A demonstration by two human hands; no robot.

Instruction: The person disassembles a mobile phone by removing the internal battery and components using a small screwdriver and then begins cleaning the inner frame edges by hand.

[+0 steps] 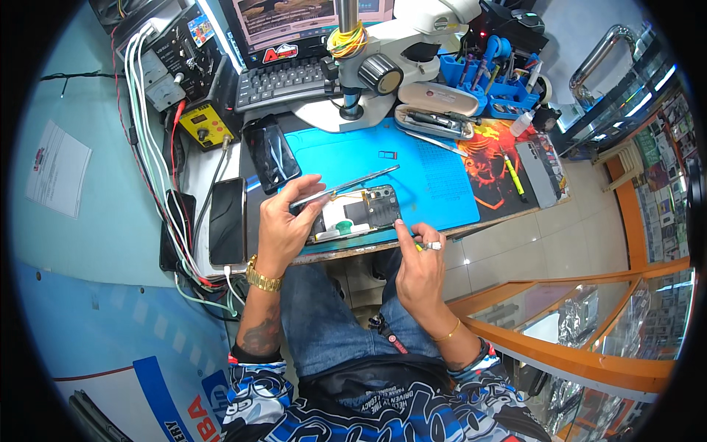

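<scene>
An opened smartphone [359, 214] lies on the blue mat near the table's front edge, its inner parts showing. My left hand [289, 221] grips the phone's thin lifted panel [353, 184], which is tilted up over the phone's far side. Whether this panel is the screen or the back cover I cannot tell. At the phone's right edge, my right hand [420, 269] has its thumb and index finger by the frame. A slim yellow-and-silver tool [428, 246] is held in its curled fingers; its tip is hidden. A small dark SIM tray [387, 155] lies beyond the phone.
Behind the blue work mat [449, 202] stands a microscope [361, 74] before a keyboard [283, 82]. Dark phones [272, 155] [228, 221] lie to the left, near cables and a yellow-faced power unit [206, 127]. An open tool case [434, 118], blue organizer [508, 99] and yellow pen-like tool [514, 177] are rightward.
</scene>
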